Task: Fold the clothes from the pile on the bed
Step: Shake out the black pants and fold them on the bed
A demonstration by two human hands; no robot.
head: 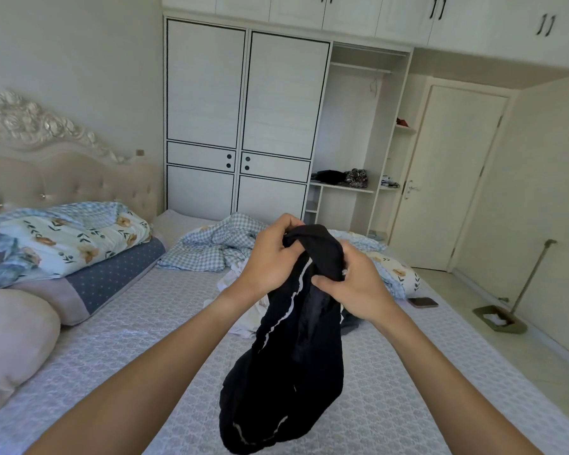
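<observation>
A black garment with thin white seam lines hangs bunched over the middle of the bed. My left hand grips its top edge from the left. From the right, my right hand pinches the same bunched top. The lower part of the garment droops toward the near edge of the bed. Behind it, partly hidden, lies the pile of clothes, mostly white with some dark fabric showing at the right.
A folded floral quilt and pillows lie at the left by the headboard. A crumpled checked blanket sits at the far side. A phone rests on the right edge. A wardrobe, door and dustpan stand beyond.
</observation>
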